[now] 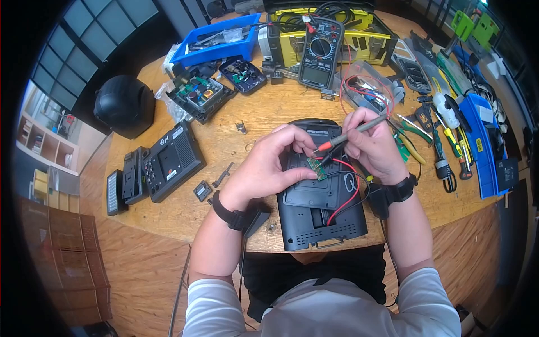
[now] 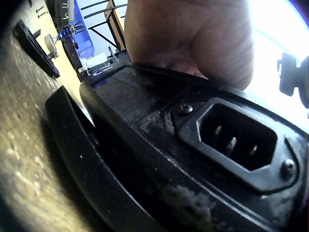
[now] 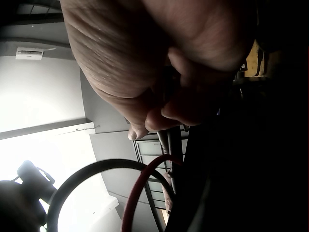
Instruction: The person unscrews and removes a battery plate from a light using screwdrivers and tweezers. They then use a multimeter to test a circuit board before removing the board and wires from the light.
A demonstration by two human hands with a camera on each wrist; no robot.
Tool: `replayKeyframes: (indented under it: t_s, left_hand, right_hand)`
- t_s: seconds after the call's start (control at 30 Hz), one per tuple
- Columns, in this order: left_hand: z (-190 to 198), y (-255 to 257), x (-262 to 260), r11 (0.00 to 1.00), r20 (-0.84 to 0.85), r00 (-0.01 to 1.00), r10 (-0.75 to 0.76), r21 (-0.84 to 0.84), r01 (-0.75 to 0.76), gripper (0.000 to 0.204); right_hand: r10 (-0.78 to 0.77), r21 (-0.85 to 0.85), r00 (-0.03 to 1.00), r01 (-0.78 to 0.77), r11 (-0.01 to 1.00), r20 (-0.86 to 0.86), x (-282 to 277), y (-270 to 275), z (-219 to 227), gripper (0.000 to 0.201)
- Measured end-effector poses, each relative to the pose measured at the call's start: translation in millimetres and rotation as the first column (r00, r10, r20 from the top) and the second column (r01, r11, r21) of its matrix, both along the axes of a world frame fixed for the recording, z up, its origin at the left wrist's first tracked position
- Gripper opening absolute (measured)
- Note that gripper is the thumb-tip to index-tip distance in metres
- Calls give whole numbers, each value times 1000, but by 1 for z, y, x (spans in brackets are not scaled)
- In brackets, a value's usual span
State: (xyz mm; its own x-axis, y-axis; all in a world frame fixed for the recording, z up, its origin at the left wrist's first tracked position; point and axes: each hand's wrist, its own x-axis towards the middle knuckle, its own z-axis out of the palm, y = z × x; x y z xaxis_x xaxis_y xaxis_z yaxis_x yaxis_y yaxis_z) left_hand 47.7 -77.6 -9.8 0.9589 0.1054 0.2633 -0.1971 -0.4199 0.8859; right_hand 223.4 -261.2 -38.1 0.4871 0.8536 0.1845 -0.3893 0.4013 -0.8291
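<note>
My left hand point(image 1: 272, 163) pinches a small green circuit board point(image 1: 318, 168) between thumb and fingers over a black device housing point(image 1: 293, 216). In my right hand point(image 1: 377, 149) is a red-and-grey multimeter probe point(image 1: 347, 136), its tip pointing at the board's upper end. A second, black probe point(image 1: 331, 157) slants from under the right fingers toward the board. Red wire point(image 1: 357, 196) and black wire loop from the board down into the housing's opening. The left wrist view shows the housing's power socket point(image 2: 236, 145); in the right wrist view the right fingers point(image 3: 178, 108) curl inward.
A multimeter point(image 1: 321, 53) leans against a yellow toolbox point(image 1: 362, 42) behind the housing. Opened devices point(image 1: 196, 92) and a blue bin point(image 1: 216, 42) stand at the back left. Black housings point(image 1: 177, 160) lie left. Pliers and screwdrivers point(image 1: 453, 140) lie right, beside a blue tray point(image 1: 483, 149).
</note>
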Motion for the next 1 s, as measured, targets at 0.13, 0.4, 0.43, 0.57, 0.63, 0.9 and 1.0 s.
replayKeyframes:
  t_s: [0.13, 0.4, 0.43, 0.57, 0.63, 0.9, 1.0]
  left_hand:
    - [0, 0, 0, 1000, 8, 1000, 1, 5, -1, 47]
    - [-4, 1, 1, 998, -4, 1000, -31, -51, 31, 53]
    - [-5, 1, 1, 994, -10, 999, -38, -102, 37, 55]
    - [-6, 1, 1, 993, -19, 999, -41, -115, 38, 57]
    - [-5, 1, 1, 994, -22, 999, -35, -100, 33, 57]
    - [-2, 1, 0, 997, -34, 999, -30, -73, 28, 58]
    - [-2, 1, 0, 997, -35, 999, -31, -69, 28, 58]
  right_hand:
    - [19, 27, 1000, -19, 999, -8, 1, 0, -3, 16]
    - [22, 95, 1000, -22, 995, 1, 1, 2, -5, 16]
    - [24, 100, 999, -26, 995, 21, 2, 2, -6, 16]
    - [2, 71, 999, -5, 997, 41, 0, 1, -3, 16]
    - [7, 60, 998, -11, 998, 55, 1, 1, -3, 16]
    - [25, -14, 997, -24, 1000, 72, 1, -1, 1, 14]
    - [24, -48, 995, -19, 999, 94, 0, -2, 3, 14]
